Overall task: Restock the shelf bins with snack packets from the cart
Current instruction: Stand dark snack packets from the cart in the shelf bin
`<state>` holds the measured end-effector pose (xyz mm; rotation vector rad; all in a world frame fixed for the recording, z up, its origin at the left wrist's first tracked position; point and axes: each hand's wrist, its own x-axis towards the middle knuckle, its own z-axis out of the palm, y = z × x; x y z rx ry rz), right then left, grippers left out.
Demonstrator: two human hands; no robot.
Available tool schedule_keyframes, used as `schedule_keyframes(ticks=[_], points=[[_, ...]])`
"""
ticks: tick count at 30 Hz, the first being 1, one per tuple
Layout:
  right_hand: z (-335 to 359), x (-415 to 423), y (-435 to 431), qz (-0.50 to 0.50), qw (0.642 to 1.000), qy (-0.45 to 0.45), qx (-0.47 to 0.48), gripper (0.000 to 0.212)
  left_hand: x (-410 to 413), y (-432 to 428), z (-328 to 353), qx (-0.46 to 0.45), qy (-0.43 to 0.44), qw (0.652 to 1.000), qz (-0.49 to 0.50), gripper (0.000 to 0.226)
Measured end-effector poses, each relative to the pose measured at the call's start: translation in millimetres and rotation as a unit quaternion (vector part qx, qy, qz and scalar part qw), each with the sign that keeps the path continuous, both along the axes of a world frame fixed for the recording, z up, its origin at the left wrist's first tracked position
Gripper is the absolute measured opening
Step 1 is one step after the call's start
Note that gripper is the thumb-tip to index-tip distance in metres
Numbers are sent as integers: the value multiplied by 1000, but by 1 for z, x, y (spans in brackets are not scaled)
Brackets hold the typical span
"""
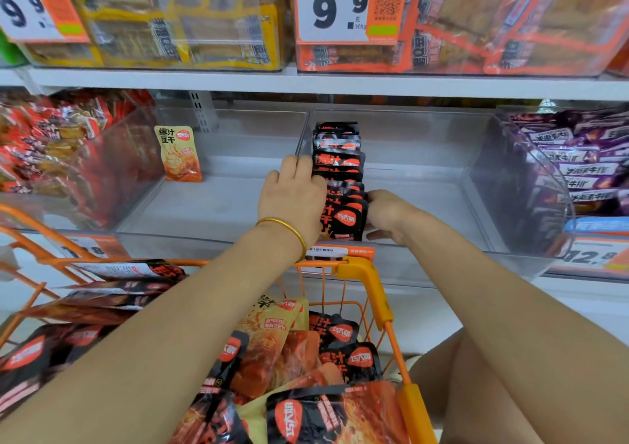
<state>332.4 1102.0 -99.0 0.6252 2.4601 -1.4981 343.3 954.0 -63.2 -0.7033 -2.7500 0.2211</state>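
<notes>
A row of black snack packets (pixel 338 164) stands on edge along the left wall of a clear shelf bin (pixel 442 185). My left hand (pixel 291 198) grips the left side of the front packets (pixel 343 219), with a gold bangle on its wrist. From the right, my right hand (pixel 384 214) grips the same front packets. The orange cart (pixel 371 283) below holds several black and yellow snack packets (pixel 272 348). A single yellow packet (pixel 178 152) stands upright in the neighbouring clear bin (pixel 218 202) to the left.
A bin of red packets (pixel 68 151) sits at the left and a bin of purple packets (pixel 578 161) at the right. The upper shelf (pixel 306 83) carries yellow and orange packs behind price tags (pixel 340 4). Price labels line the lower shelf edge.
</notes>
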Motion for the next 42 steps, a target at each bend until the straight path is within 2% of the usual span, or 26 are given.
schedule_keyframes(ticks=[7, 11, 13, 15, 17, 19, 20, 22, 24, 26, 28, 32, 35, 37, 38, 41, 42], points=[[-1, 1, 8, -10, 1000, -8, 3, 25, 10, -13, 11, 55, -47, 997, -11, 57], [0, 3, 19, -52, 998, 36, 25, 42, 17, -27, 20, 133, -43, 990, -26, 47], [1, 10, 23, -59, 991, 91, 73, 46, 21, -36, 25, 182, -43, 982, -35, 40], [7, 25, 19, -72, 976, 178, 103, 40, 25, -43, 29, 229, -77, 969, -50, 30], [19, 51, 7, -69, 951, 276, 122, 30, 31, -51, 30, 262, -150, 951, -68, 19], [35, 85, -6, 12, 937, 319, 144, 24, 37, -58, 27, 258, -224, 936, -79, 17], [43, 101, -14, 83, 939, 297, 149, 22, 41, -61, 26, 244, -256, 932, -82, 15], [46, 122, -26, 230, 937, 197, 175, 16, 48, -63, 21, 215, -315, 920, -88, 11], [38, 129, -36, 346, 892, 115, 268, 18, 55, -62, 16, 183, -364, 909, -91, 11], [30, 128, -43, 399, 839, 102, 355, 20, 61, -60, 12, 154, -390, 903, -88, 11], [31, 127, -50, 418, 813, 100, 393, 19, 65, -61, 11, 134, -398, 904, -85, 12], [43, 131, -60, 537, 771, 30, 340, 42, 68, -70, 13, 135, -405, 900, -88, 9], [38, 142, -60, 550, 773, -33, 315, 52, 73, -78, 14, 151, -416, 891, -98, 8], [26, 145, -61, 558, 764, -19, 323, 55, 75, -82, 13, 160, -430, 883, -102, 10], [21, 143, -59, 558, 770, 3, 308, 50, 76, -83, 13, 163, -434, 880, -105, 11], [23, 139, -45, 537, 817, 42, 204, 37, 79, -83, 12, 187, -453, 866, -96, 15], [27, 138, -38, 517, 843, 45, 141, 34, 81, -82, 13, 226, -476, 847, -76, 18]])
